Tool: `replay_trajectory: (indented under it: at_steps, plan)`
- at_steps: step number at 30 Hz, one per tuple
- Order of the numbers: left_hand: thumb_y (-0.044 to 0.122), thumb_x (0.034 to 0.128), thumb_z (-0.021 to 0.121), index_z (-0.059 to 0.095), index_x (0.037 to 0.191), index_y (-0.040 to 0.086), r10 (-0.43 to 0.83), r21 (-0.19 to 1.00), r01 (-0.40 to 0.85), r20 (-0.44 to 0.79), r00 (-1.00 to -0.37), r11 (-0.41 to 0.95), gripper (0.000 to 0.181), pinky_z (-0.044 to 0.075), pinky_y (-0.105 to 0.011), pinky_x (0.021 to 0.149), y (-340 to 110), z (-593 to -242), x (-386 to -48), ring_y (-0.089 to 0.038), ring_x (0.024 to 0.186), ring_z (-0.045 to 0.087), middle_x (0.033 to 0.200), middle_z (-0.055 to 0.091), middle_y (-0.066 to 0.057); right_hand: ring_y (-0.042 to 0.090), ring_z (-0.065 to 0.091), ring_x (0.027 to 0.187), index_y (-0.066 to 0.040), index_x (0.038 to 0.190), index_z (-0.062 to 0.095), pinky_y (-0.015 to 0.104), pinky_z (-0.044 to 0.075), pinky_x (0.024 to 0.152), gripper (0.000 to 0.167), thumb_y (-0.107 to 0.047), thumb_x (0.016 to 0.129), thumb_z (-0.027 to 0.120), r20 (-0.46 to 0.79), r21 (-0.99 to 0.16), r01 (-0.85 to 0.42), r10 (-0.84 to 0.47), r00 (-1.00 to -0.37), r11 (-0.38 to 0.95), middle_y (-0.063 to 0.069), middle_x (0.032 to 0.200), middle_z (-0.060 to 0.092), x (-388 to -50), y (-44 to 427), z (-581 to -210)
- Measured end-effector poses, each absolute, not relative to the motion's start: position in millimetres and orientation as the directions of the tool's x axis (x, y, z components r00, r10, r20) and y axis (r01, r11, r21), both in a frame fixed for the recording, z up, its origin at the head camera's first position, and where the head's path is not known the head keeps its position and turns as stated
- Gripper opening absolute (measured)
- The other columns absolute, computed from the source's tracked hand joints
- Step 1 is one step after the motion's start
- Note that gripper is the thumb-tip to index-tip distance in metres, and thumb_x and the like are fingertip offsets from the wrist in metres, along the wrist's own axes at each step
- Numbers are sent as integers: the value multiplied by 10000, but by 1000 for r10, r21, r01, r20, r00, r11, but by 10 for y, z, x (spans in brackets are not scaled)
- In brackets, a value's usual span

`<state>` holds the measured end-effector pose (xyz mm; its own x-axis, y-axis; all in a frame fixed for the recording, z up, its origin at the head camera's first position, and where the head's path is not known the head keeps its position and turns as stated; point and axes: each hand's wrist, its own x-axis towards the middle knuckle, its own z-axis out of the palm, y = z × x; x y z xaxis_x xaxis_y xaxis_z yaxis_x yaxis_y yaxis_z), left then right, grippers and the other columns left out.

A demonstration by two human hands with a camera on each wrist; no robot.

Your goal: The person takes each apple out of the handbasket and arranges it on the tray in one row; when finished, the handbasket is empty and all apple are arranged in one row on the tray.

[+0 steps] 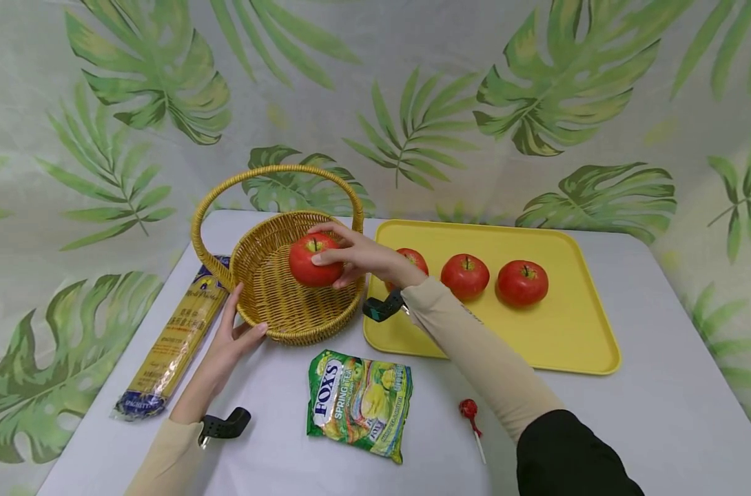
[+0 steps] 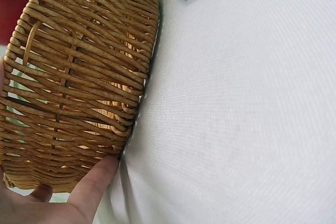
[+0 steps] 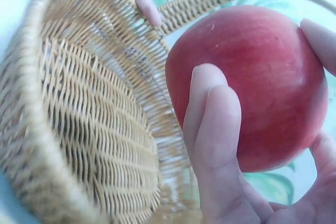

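Observation:
My right hand point(image 1: 366, 256) grips a red apple point(image 1: 313, 260) over the right half of a round wicker basket point(image 1: 304, 336). In the right wrist view, fingers and thumb hold the apple point(image 3: 252, 82) by its sides, with the basket's woven wall point(image 3: 105, 124) beside it. At the basket's front left, my left hand point(image 1: 227, 344) holds the rim near the handle's base. One finger point(image 2: 97, 184) presses low on the outer wall in the left wrist view. More red apples point(image 1: 465, 277) sit on a yellow tray point(image 1: 574, 331) at the right; one is partly hidden behind my right wrist.
A spaghetti pack point(image 1: 180, 337) lies left of the basket. In front are a green candy bag point(image 1: 363, 406) and a red lollipop point(image 1: 468, 409), the latter near my right forearm. The basket's tall handle point(image 1: 276, 169) arches above. A leaf-print cloth point(image 1: 425, 41) hangs behind.

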<state>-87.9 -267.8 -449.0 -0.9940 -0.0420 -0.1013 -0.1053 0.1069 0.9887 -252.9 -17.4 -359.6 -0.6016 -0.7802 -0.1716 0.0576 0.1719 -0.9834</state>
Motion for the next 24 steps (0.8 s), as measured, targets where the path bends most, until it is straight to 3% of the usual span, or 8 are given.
replay_trajectory:
  at_steps: [8, 19, 24]
  plan:
    - [107, 958, 573, -47, 1529, 377, -38, 988, -107, -103, -994, 115, 885, 230, -592, 1065, -2697, -4513, -889, -534, 1361, 77, 1564, -205, -24, 298, 653, 649, -266, 1433, 387, 441, 570, 649, 582, -249, 907, 637, -162, -977, -6, -766, -622, 211, 178, 1285, 446, -2509, 379, -3578]
    - [96, 960, 568, -54, 1528, 376, -37, 988, -104, -100, -994, 116, 887, 240, -580, 1065, -2696, -4516, -883, -534, 1360, 80, 1564, -201, -36, 432, 638, 755, -261, 1439, 368, 448, 560, 722, 579, -273, 924, 631, -212, -958, 24, -650, -730, 285, 181, 1293, 431, -2557, 1266, -3612]
    - [94, 959, 571, -53, 1528, 378, -37, 987, -105, -101, -994, 119, 891, 243, -571, 1066, -2701, -4524, -893, -525, 1363, 85, 1566, -196, -36, 407, 649, 760, -235, 1463, 321, 421, 561, 737, 608, -271, 935, 621, -224, -951, 45, -585, -779, 305, 177, 1354, 394, -2573, 1651, -3611]
